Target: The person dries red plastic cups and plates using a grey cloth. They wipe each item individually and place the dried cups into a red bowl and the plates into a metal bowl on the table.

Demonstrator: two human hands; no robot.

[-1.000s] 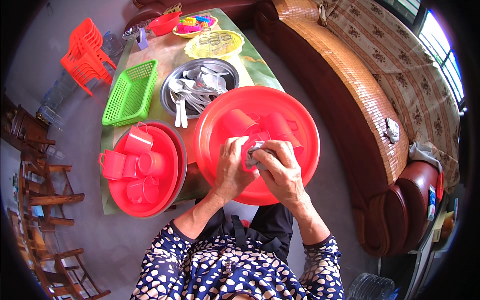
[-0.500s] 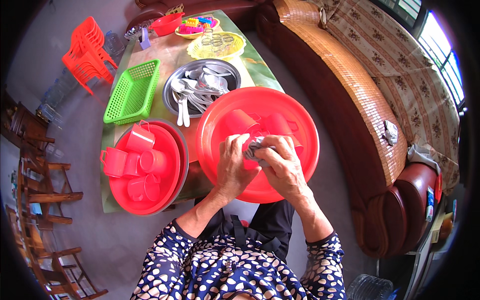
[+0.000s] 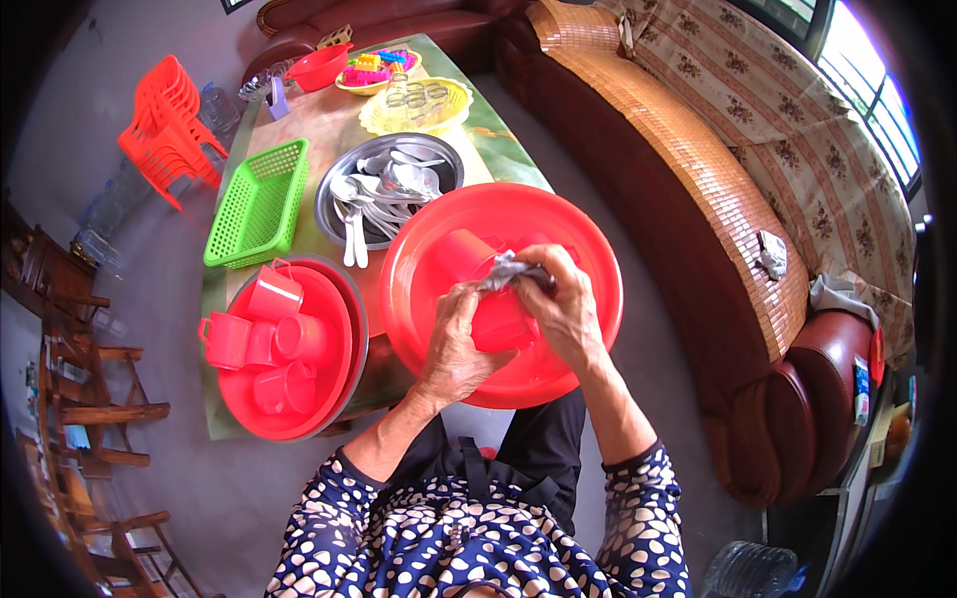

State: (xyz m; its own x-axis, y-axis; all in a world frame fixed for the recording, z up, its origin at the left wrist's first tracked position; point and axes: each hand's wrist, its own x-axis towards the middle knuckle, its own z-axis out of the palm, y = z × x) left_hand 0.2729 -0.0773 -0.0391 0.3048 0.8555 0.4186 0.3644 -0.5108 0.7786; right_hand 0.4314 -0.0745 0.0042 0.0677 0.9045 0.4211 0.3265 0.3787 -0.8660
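Over a large red basin (image 3: 604, 309), my left hand (image 3: 461, 344) is closed around a red cup (image 3: 501, 321). My right hand (image 3: 561, 311) pinches a crumpled grey cloth (image 3: 512, 270) against the cup's far end, and the left fingertips reach the cloth too. Behind my hands another red cup (image 3: 463, 256) lies in the basin; water and further cups there are partly hidden. To the left, a second red basin (image 3: 329, 407) holds several red cups (image 3: 275, 295) and rests in a metal basin.
Beyond my hands on the table (image 3: 503, 164) stand a metal bowl (image 3: 324, 204) of spoons, a green basket (image 3: 261, 204), a yellow basket (image 3: 419, 108) with glasses, and a red colander (image 3: 321, 68). A long sofa (image 3: 638, 209) runs along the right; red chairs (image 3: 164, 130) are stacked left.
The cloth has moved from between my fingers to the cup's far edge, and my right hand has risen slightly. More of the cup now shows between my hands. The whole view has shifted a little.
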